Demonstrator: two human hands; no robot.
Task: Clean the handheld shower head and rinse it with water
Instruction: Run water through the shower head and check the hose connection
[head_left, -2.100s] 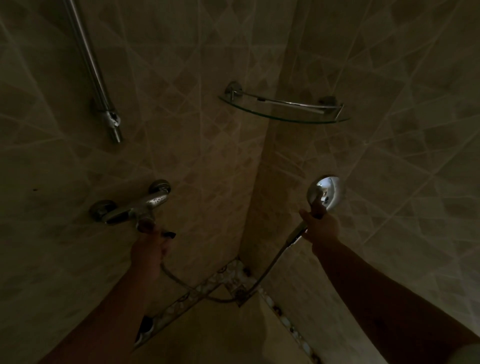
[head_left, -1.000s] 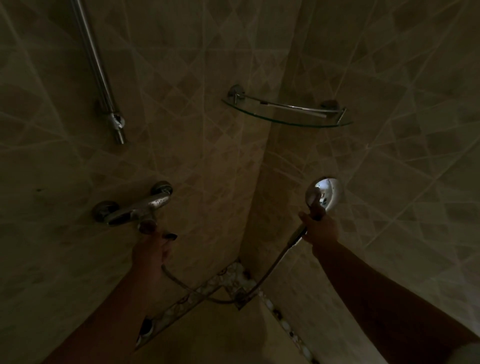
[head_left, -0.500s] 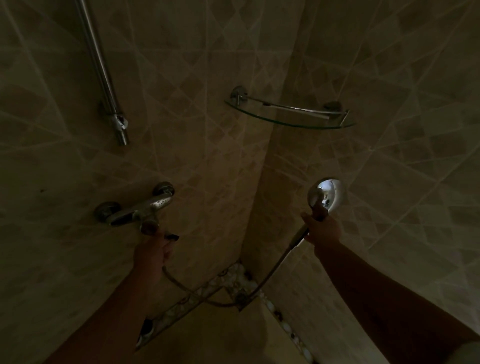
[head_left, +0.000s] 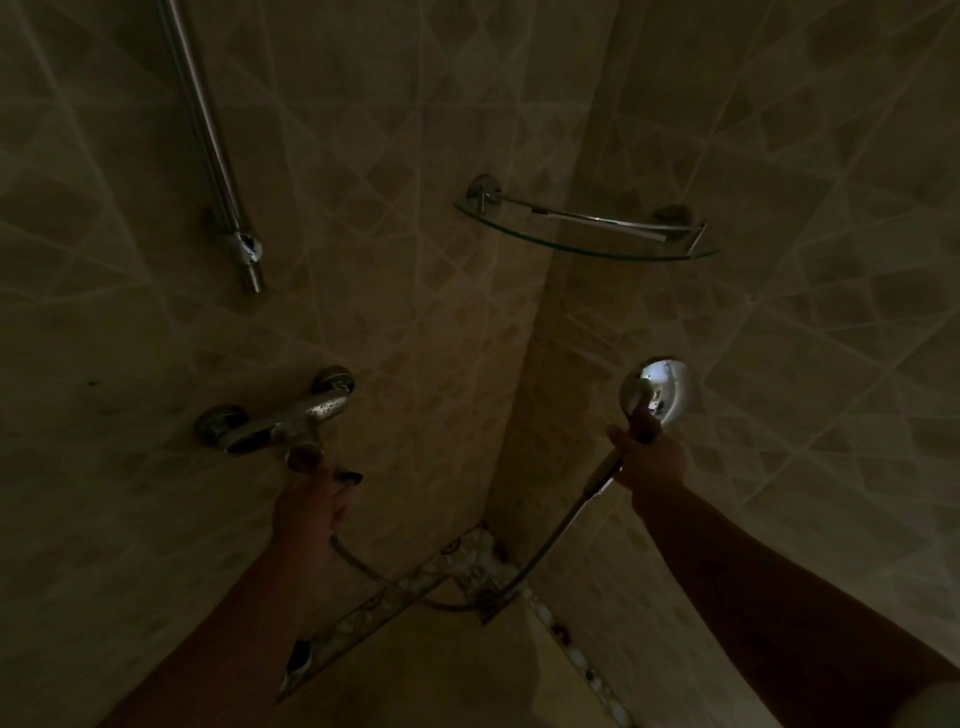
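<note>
In a dim tiled shower corner, my right hand (head_left: 649, 460) is shut on the handle of the chrome handheld shower head (head_left: 662, 389), whose round shiny back faces me at the right wall. Its metal hose (head_left: 540, 561) sags down to the corner and loops back toward the left. My left hand (head_left: 317, 506) reaches up under the chrome wall mixer tap (head_left: 280, 421), fingers curled at the knob on its underside; the exact grip is hard to see in the dark. No water spray is visible.
A chrome slide rail (head_left: 218, 156) runs down the left wall above the tap. A glass corner shelf (head_left: 587, 234) with a metal rail hangs above, with nothing visible on it. A patterned tile border (head_left: 415, 582) runs low along both walls.
The view drifts slightly. Both hands stay nearly where they were: left hand at the tap's underside, right hand holding the shower head up.
</note>
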